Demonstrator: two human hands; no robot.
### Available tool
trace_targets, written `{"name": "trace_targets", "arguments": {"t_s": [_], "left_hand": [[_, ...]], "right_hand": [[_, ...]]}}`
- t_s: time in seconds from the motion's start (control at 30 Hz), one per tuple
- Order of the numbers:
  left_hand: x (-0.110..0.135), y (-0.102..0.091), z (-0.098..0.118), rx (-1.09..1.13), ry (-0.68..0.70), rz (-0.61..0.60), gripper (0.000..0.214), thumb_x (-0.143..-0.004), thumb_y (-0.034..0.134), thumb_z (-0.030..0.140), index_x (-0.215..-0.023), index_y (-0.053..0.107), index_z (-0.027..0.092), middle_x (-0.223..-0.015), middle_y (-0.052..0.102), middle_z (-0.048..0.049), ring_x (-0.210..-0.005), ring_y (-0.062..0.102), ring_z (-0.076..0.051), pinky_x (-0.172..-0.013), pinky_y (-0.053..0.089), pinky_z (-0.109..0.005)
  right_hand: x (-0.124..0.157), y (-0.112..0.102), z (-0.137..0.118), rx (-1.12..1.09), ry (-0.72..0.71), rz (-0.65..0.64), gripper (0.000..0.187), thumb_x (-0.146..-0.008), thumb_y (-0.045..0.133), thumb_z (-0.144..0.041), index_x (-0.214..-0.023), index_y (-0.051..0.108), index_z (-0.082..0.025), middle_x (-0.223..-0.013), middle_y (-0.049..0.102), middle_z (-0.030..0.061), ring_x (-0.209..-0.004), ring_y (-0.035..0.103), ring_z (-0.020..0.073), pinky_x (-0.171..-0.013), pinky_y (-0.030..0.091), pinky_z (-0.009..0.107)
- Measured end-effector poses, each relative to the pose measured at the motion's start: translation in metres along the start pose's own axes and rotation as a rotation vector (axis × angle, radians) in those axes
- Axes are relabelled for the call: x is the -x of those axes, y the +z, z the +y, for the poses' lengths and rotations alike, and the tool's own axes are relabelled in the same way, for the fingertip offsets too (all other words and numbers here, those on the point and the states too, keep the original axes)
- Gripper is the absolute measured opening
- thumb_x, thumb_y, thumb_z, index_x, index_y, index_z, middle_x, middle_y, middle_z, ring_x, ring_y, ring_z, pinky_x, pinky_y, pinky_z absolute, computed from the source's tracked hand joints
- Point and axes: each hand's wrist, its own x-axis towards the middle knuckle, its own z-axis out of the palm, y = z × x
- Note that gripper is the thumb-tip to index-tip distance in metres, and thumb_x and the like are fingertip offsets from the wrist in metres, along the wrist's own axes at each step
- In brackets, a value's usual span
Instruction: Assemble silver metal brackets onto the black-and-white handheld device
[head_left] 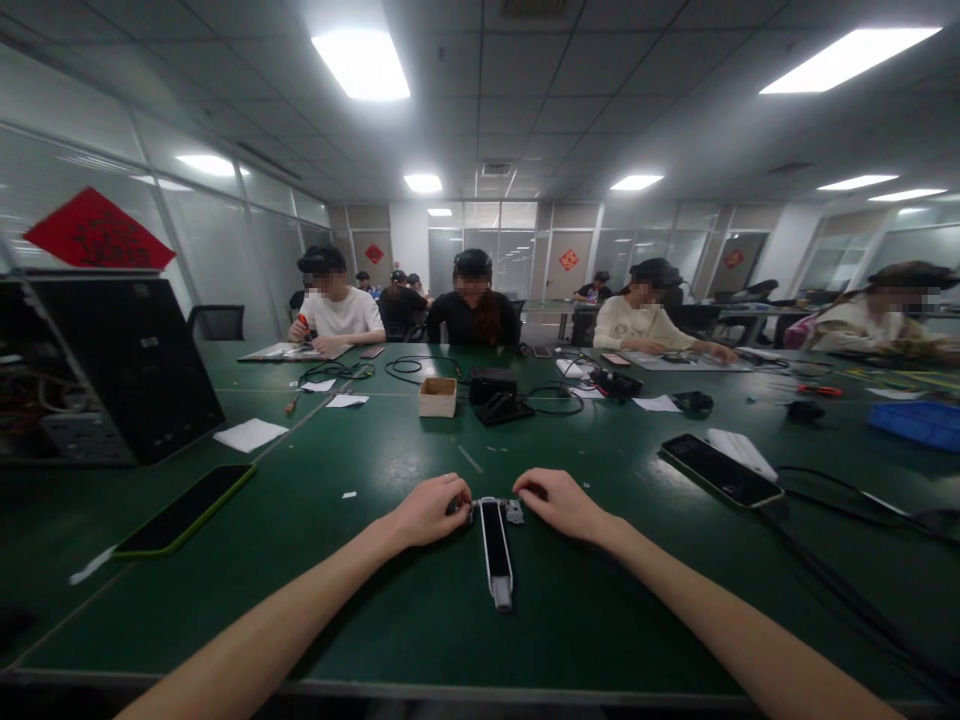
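A narrow device with a white frame and a black middle lies lengthwise on the green table, its slim light-grey end pointing toward me. Small metallic pieces sit at its far end, on the right side. My left hand is closed at the far left corner of the device, fingertips pressed together around something small and mostly hidden. On the opposite side, my right hand has its fingers curled down beside the metallic pieces; what its fingertips grip is too small to make out.
A green-cased phone lies left, another phone right beside cables. Farther off stand a small open box and black adapters. An opened computer case rises at the left. Several people sit across the table.
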Motion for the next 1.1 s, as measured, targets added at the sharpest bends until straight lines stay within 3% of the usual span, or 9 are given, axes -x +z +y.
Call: {"name": "trace_targets", "arguments": {"t_s": [0.17, 0.43, 0.77, 1.1], "left_hand": [[0.000, 0.000, 0.000, -0.011, 0.022, 0.009, 0.012, -0.087, 0.052, 0.020, -0.094, 0.061, 0.016, -0.092, 0.063, -0.0045, -0.079, 0.059, -0.015, -0.069, 0.045, -0.025], [-0.001, -0.001, 0.001, -0.017, 0.001, -0.022, 0.011, -0.087, 0.052, 0.021, -0.094, 0.060, 0.017, -0.092, 0.063, -0.0042, -0.078, 0.059, -0.015, -0.067, 0.044, -0.025], [-0.001, 0.000, 0.001, -0.016, -0.003, -0.015, 0.011, -0.086, 0.052, 0.021, -0.093, 0.060, 0.017, -0.092, 0.062, -0.0040, -0.078, 0.058, -0.015, -0.069, 0.044, -0.025], [-0.001, -0.001, 0.004, -0.009, -0.037, -0.020, 0.012, -0.085, 0.052, 0.021, -0.091, 0.061, 0.016, -0.091, 0.063, -0.0042, -0.077, 0.058, -0.015, -0.069, 0.044, -0.025]], "right_hand": [[0.001, 0.009, -0.012, -0.117, 0.038, -0.017, 0.021, -0.090, 0.050, -0.027, -0.096, 0.069, -0.018, -0.092, 0.069, 0.0036, -0.081, 0.061, 0.0164, -0.071, 0.048, 0.028], [-0.001, 0.014, -0.004, -0.248, 0.112, -0.011, 0.025, -0.090, 0.052, -0.033, -0.097, 0.069, -0.016, -0.092, 0.070, 0.0045, -0.081, 0.062, 0.0174, -0.073, 0.047, 0.029], [0.000, 0.016, 0.000, -0.273, 0.111, -0.040, 0.021, -0.085, 0.056, -0.027, -0.099, 0.068, -0.017, -0.086, 0.067, 0.0022, -0.073, 0.058, 0.0145, -0.063, 0.043, 0.026], [-0.001, 0.019, 0.001, -0.263, 0.079, -0.011, 0.019, -0.086, 0.059, -0.028, -0.100, 0.067, -0.018, -0.090, 0.065, 0.0016, -0.074, 0.056, 0.0139, -0.064, 0.044, 0.025]]}}
